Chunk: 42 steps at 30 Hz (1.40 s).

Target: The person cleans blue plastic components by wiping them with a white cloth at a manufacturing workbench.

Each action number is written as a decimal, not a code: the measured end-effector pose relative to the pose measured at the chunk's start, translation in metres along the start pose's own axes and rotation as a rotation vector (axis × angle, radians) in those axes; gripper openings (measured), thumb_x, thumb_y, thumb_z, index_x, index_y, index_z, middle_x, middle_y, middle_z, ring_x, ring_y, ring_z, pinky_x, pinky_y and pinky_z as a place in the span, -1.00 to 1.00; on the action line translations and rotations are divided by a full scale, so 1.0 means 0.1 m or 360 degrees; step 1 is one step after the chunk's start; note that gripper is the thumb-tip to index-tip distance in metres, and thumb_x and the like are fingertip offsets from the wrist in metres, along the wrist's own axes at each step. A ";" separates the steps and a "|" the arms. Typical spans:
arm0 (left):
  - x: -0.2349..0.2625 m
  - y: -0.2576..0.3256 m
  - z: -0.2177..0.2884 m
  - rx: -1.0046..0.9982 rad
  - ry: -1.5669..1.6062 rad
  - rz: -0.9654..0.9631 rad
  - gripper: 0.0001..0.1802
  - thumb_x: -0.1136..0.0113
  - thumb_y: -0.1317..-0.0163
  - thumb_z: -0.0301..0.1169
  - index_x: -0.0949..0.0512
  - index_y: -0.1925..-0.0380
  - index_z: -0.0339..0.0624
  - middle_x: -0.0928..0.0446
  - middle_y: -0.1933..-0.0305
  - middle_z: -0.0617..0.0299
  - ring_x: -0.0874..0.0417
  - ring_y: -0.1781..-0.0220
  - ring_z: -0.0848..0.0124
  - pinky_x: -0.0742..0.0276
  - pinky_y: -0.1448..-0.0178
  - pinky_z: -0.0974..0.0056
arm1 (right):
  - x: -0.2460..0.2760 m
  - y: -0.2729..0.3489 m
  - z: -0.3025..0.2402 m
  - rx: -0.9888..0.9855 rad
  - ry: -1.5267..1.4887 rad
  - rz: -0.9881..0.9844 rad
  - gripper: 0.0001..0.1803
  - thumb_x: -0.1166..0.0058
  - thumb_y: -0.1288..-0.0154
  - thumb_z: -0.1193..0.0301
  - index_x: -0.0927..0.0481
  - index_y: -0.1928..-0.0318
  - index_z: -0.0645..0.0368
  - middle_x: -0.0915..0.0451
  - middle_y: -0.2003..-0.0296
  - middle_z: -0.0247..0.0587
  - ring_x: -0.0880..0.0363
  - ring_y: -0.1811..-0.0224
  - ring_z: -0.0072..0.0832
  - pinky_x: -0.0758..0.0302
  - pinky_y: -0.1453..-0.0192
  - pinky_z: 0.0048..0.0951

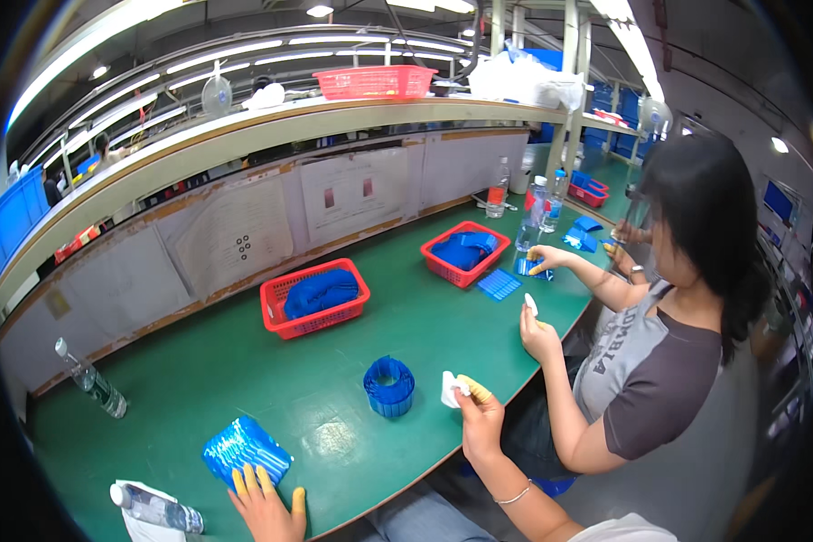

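Observation:
My left hand (268, 508) lies with its fingers stretched out on the near edge of a shiny blue sheet (247, 450), which rests flat on the green table. Yellow finger cots cover its fingertips. In my right hand (484, 423), raised over the table's front edge, a folded white wipe (450, 388) is pinched between the fingers, which wear yellow cots too. Between the hands and a little farther off stands a round coil of blue strips (389, 387). A plastic bottle (158, 509) lies on white paper (142, 530) left of my left hand.
Two red baskets (316, 331) (468, 226) hold blue pieces farther back. A co-worker (668, 343) sits at my right, one hand on a blue sheet (533, 268), the other holding a white wipe. Another bottle (90, 379) is at the left; several stand beyond the baskets. A shelf (271, 117) spans the back.

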<state>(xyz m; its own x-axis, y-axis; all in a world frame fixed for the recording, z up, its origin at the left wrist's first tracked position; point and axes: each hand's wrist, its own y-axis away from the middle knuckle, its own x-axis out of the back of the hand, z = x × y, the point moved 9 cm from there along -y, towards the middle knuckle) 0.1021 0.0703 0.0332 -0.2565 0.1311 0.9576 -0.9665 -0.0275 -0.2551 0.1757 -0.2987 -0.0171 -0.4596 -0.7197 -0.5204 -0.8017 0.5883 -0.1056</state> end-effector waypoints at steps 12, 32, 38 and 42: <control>-0.26 0.14 0.95 -0.0434 0.0296 -0.0213 -0.12 -0.08 -0.31 0.07 -0.20 -0.35 -0.48 -0.17 -0.43 -0.30 -0.05 -0.50 -0.23 0.07 -0.45 -0.39 | -0.63 0.51 -0.27 0.0407 0.0492 -0.0434 -0.77 -0.12 -0.31 0.64 -0.64 0.03 0.29 -0.66 0.08 -0.19 -0.61 0.01 -0.45 -0.52 -0.14 -0.41; -0.13 0.37 0.73 -0.0699 0.0467 0.0028 -0.39 -0.27 -0.25 -0.19 -0.43 -0.18 -0.39 -0.46 -0.23 -0.13 -0.39 -0.35 -0.04 -0.24 -0.41 -0.14 | -1.43 1.65 0.24 0.1264 0.1575 -0.1670 -0.70 -0.08 -0.09 0.43 -0.64 0.12 0.16 -0.63 0.16 -0.25 -0.54 0.06 -0.32 -0.40 -0.13 -0.24; -0.20 0.32 0.70 -0.0644 0.0492 -0.0180 -0.28 -0.38 -0.11 -0.09 -0.44 -0.13 -0.41 -0.39 -0.14 -0.12 -0.38 -0.22 -0.07 -0.30 -0.35 -0.15 | -1.42 1.31 0.19 0.1247 0.1789 -0.1720 -0.64 -0.15 0.00 0.50 -0.65 0.10 0.04 -0.65 0.19 -0.32 -0.56 0.15 -0.32 -0.35 0.07 -0.24; -0.25 0.38 0.60 -0.0620 0.0571 0.0028 -0.28 -0.43 -0.04 -0.20 -0.44 -0.16 -0.37 -0.45 -0.16 -0.07 -0.42 -0.26 -0.02 -0.33 -0.37 -0.09 | -1.44 1.62 0.23 0.1154 0.1651 -0.1917 -0.72 -0.11 -0.03 0.50 -0.66 0.18 0.09 -0.62 0.25 -0.26 -0.53 0.16 -0.30 -0.34 0.04 -0.20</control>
<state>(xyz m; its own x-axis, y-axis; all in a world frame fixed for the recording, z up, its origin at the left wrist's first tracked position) 0.0717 0.0067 0.0081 -0.1882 0.4669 0.8640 -0.8704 0.3283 -0.3670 0.1209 -0.0912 0.0217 -0.0522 -0.5879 0.8073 -0.6643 -0.5832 -0.4676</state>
